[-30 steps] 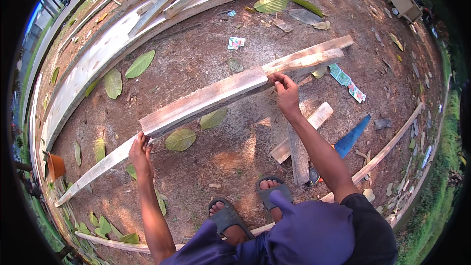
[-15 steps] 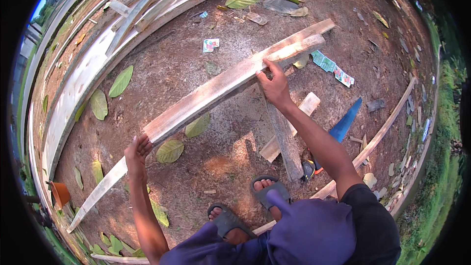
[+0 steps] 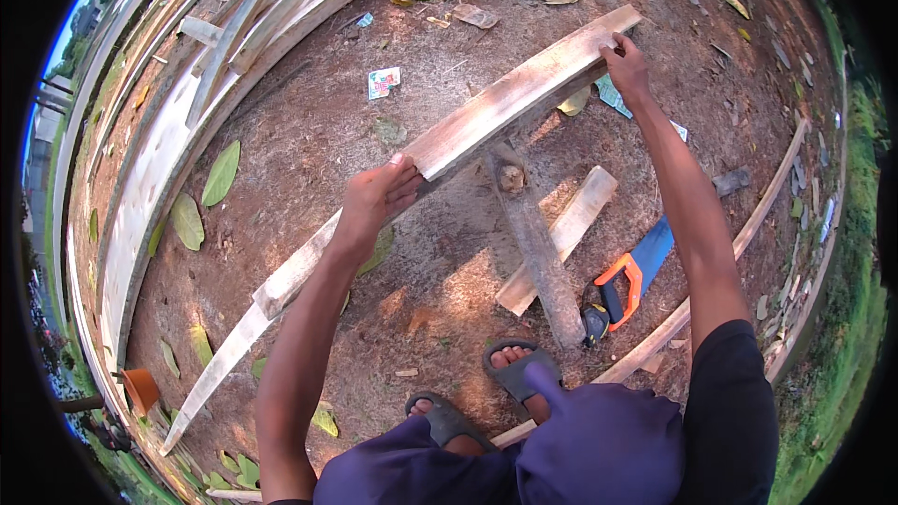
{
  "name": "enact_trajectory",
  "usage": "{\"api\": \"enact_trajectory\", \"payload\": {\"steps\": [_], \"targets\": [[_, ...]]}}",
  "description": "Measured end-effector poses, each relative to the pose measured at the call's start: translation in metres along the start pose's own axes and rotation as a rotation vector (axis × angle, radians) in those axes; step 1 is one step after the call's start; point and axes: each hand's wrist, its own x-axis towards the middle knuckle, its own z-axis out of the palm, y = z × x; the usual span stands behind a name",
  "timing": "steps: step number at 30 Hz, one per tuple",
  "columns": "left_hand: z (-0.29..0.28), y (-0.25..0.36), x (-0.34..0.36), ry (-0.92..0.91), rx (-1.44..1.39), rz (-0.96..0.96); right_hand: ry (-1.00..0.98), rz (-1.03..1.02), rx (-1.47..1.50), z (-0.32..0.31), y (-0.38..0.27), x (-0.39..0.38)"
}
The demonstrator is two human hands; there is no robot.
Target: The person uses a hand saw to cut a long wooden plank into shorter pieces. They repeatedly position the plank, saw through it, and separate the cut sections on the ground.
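Long pale wooden boards lie along one another, running from lower left to upper right. My right hand (image 3: 627,67) pinches the edge of the upper wooden board (image 3: 524,89) near its far right end. At that board's nearer end, my left hand (image 3: 379,192) has its thumb on top and its fingers along the side. A stepped lower board (image 3: 299,266) comes out below the left hand and overlaps a thin tapering plank (image 3: 215,379). The overlap under my left hand is hidden. Beneath the boards, a dark timber (image 3: 533,252) crosses a short light plank (image 3: 572,234).
A handsaw (image 3: 636,271) with blue blade and orange handle lies right of the timber, beside a black-and-yellow tape measure (image 3: 596,325). A long batten (image 3: 669,325) runs along the right. Leaves (image 3: 222,173) dot the soil; white boards (image 3: 154,215) line the left.
My right hand has slid to the boards' far right end. My left hand has moved right and away from me along them. The saw's handle has come into sight as my right forearm shifted.
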Motion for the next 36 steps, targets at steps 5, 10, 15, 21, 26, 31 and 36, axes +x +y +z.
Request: {"api": "enact_trajectory", "payload": {"steps": [5, 10, 15, 21, 26, 31, 36], "targets": [[0.011, 0.004, 0.01, 0.002, 0.017, 0.014, -0.036, 0.033, 0.14, -0.013, 0.029, 0.029], [0.011, -0.002, 0.014, 0.012, -0.008, 0.008, -0.099, 0.145, 0.301, -0.023, 0.038, 0.047], [0.011, 0.0, 0.015, 0.035, -0.007, 0.025, -0.191, 0.295, 0.272, -0.029, 0.024, 0.046], [0.018, 0.011, 0.013, 0.023, 0.004, 0.002, -0.206, 0.28, 0.255, -0.036, 0.013, 0.035], [0.024, 0.014, 0.021, -0.009, 0.029, 0.001, -0.152, 0.236, 0.288, -0.039, 0.026, 0.032], [0.021, 0.013, 0.02, 0.004, -0.038, -0.031, -0.115, 0.189, 0.198, -0.034, 0.035, 0.033], [0.029, 0.005, 0.02, -0.012, -0.081, -0.036, -0.073, 0.012, 0.115, -0.04, 0.059, 0.035]]}}
